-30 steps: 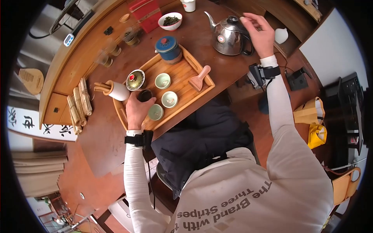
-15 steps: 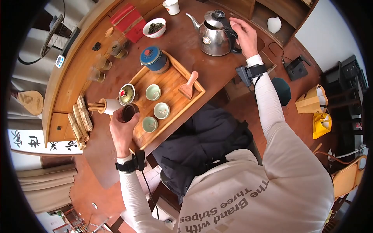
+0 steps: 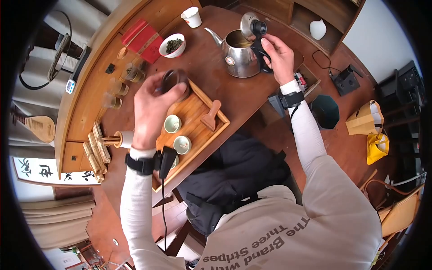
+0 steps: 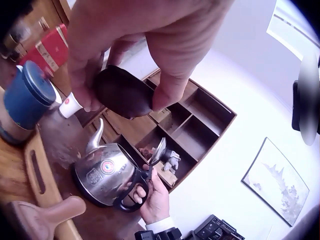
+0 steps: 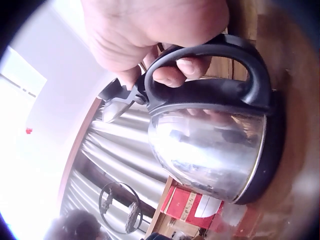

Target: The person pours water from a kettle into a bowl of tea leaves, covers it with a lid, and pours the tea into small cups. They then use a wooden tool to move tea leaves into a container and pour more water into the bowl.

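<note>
Dark brown, the cup [image 4: 122, 92] hung pinched in my left hand [image 3: 150, 108], above the tray [image 3: 193, 108]; farther off, my right hand [image 3: 281, 56] gripped the kettle [image 3: 240, 67] by its handle [image 5: 257, 70], lid [image 3: 247, 28] raised. Seemingly a pour setup; the next move called for lining both up.

Tea room, apparently: wooden table [image 3: 207, 58] with tea tray [image 3: 195, 118], small pale cups [image 3: 173, 123], steel kettle [image 3: 242, 67], loose leaves [image 3: 174, 44], plus calligraphy [image 3: 45, 171] and curtains [image 3: 58, 220] nearby.

Wht wall [image 4: 245, 115], red-brn flr [image 3: 344, 153].
</note>
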Action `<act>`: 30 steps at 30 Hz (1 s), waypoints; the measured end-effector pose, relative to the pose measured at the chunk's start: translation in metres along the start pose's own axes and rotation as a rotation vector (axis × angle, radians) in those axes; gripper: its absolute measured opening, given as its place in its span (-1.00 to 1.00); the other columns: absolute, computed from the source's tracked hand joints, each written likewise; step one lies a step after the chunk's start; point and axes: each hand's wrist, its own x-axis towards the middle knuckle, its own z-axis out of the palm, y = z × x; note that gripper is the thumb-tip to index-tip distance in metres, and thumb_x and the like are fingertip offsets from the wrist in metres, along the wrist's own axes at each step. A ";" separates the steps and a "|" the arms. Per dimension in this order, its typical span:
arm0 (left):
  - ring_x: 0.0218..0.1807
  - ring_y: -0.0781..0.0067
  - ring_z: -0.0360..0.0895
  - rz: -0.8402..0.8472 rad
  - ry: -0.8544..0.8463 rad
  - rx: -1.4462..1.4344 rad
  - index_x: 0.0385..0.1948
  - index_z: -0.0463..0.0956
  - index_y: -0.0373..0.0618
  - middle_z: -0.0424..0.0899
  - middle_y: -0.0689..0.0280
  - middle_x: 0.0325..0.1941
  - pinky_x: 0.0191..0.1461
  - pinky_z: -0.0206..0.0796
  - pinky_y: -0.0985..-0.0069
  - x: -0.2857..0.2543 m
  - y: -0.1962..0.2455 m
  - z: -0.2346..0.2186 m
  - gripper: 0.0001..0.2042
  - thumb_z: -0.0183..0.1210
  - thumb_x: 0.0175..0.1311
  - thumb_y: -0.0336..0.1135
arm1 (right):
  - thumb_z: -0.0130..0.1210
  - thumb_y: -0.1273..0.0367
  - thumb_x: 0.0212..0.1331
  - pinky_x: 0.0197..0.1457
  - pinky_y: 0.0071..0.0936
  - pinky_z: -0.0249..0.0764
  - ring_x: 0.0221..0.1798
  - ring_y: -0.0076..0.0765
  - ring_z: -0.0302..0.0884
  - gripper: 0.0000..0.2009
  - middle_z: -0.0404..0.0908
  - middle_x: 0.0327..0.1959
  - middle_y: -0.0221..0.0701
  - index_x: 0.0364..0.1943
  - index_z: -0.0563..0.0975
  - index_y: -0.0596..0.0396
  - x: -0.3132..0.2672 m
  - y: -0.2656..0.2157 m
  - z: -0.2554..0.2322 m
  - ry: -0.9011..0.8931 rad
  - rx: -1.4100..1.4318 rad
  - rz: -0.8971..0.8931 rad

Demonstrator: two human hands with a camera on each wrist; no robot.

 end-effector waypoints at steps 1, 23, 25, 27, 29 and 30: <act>-0.05 0.54 0.63 0.003 -0.001 0.001 0.05 0.56 -0.40 0.72 0.24 -0.06 0.14 0.45 0.55 0.013 0.003 0.010 -0.52 0.45 0.14 -0.31 | 0.24 0.31 0.38 -0.52 -0.74 0.22 -0.50 -0.77 0.43 -0.73 0.67 -0.34 -0.53 0.05 0.65 0.15 -0.001 0.000 0.000 0.002 0.000 0.011; 0.19 -0.13 0.47 0.698 -0.242 0.881 0.00 0.52 -0.28 0.52 -0.05 0.04 0.29 0.40 0.18 0.148 0.036 0.131 -0.46 0.42 -0.16 -0.45 | 0.31 0.23 0.33 -0.55 -0.72 0.24 -0.57 -0.79 0.35 -0.69 0.61 -0.39 -0.58 0.01 0.66 0.14 -0.004 0.008 -0.010 0.000 0.017 0.032; 0.19 -0.11 0.45 0.834 -0.234 0.938 -0.02 0.51 -0.27 0.49 -0.03 0.04 0.29 0.39 0.19 0.153 0.032 0.134 -0.49 0.38 -0.15 -0.51 | 0.31 0.23 0.33 -0.56 -0.72 0.24 -0.57 -0.79 0.36 -0.69 0.62 -0.39 -0.59 0.00 0.66 0.14 -0.006 0.005 -0.010 0.007 0.019 0.044; 0.14 -0.01 0.44 1.047 -0.207 1.017 -0.02 0.50 -0.24 0.48 0.03 0.03 0.27 0.38 0.24 0.150 0.031 0.136 -0.51 0.31 -0.14 -0.61 | 0.31 0.23 0.33 -0.56 -0.72 0.24 -0.58 -0.79 0.36 -0.69 0.62 -0.39 -0.59 0.00 0.66 0.14 -0.005 0.008 -0.010 0.010 0.012 0.042; 0.13 0.02 0.45 1.120 -0.205 1.042 -0.02 0.50 -0.24 0.48 0.04 0.03 0.26 0.39 0.26 0.148 0.032 0.136 -0.52 0.29 -0.12 -0.60 | 0.31 0.22 0.33 -0.56 -0.72 0.25 -0.58 -0.79 0.36 -0.69 0.62 -0.40 -0.59 0.00 0.66 0.15 -0.004 0.009 -0.010 0.010 0.004 0.037; 0.12 0.05 0.45 1.197 -0.207 1.064 -0.02 0.50 -0.25 0.48 0.05 0.02 0.25 0.39 0.28 0.147 0.033 0.135 -0.53 0.28 -0.10 -0.59 | 0.31 0.22 0.33 -0.55 -0.72 0.26 -0.57 -0.78 0.36 -0.69 0.62 -0.38 -0.59 -0.01 0.66 0.15 -0.003 0.009 -0.010 0.011 -0.003 0.044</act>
